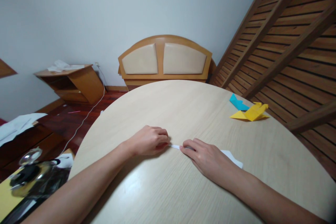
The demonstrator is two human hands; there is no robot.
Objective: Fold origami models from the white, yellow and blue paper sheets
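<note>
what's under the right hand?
A folded white paper lies flat on the round table under the right hand. Its ends stick out both sides; the middle is covered.

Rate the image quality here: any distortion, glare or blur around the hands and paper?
Head view: strong wide-angle bending curves the table edge and the wooden slats; soft ceiling glare on the tabletop near the left hand; the white paper under the right hand is sharp, and shadows are faint; the clutter at lower left is blurred.
</note>
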